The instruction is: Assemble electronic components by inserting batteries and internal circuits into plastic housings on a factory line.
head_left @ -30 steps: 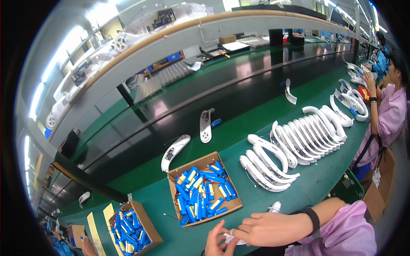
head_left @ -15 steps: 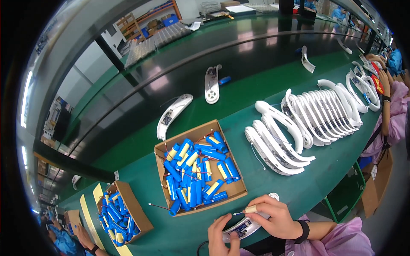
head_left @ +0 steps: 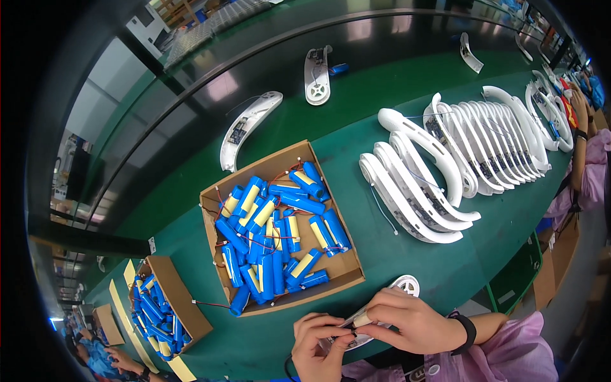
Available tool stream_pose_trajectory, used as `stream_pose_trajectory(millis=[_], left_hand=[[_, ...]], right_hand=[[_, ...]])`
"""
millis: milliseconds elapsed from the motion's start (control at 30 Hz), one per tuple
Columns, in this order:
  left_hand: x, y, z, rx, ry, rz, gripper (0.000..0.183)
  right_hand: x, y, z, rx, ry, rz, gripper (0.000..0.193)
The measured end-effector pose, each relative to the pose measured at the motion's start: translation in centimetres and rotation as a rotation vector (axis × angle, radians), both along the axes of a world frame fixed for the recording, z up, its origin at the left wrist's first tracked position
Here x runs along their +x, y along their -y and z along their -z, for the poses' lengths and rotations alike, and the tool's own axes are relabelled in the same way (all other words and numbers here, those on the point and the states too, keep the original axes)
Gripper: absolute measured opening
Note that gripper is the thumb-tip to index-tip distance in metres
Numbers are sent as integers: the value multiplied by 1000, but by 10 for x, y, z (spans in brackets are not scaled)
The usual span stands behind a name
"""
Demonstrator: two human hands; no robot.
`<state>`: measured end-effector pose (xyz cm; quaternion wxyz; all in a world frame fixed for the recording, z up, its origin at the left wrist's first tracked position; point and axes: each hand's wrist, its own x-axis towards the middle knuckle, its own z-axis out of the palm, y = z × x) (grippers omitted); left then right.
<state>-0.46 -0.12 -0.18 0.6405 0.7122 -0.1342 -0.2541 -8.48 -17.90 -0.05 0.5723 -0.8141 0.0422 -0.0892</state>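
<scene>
My right hand (head_left: pixel 410 323) pinches a battery (head_left: pixel 361 319) with a cream-coloured strip, largely covered by my fingers. Close against it, my left hand (head_left: pixel 317 344) has thumb and forefinger pressed together at the battery's wire end; what lies between those fingertips is hidden. Under both hands rests a curved white plastic shell (head_left: pixel 408 284), its round spoked end showing beyond my right hand. Its circuit board is mostly covered now.
An open cardboard box (head_left: pixel 347 268) of blue batteries stands ahead of my hands, a smaller such box (head_left: pixel 181 305) to its left. Curved white shells (head_left: pixel 417 210) stand in rows at right. More shells (head_left: pixel 249 124) lie farther back. A co-worker's arm (head_left: pixel 578 162) is at far right.
My left thumb and fingers have come together at the battery's wire end, where the white connector showed loose before. The view has tilted down, and my right hand still holds the battery.
</scene>
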Motion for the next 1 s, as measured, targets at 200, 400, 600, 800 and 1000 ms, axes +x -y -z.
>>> stream_pose_trajectory(millis=[200,400,600,800,1000], left_hand=[[12,4,-16,235,295,178,18],[9,-3,21,241,492,128,9],[12,0,-16,290,264,224,16],[6,12,-23,298,198,83,16],[15,11,-28,491,352,318,24]], right_hand=[[-3,-6,7,-49,67,41,16],[-7,-12,6,-70,36,82,21],[-4,-5,0,-140,69,68,18],[-5,11,2,-268,85,144,15],[-9,7,6,-331,64,108,21]])
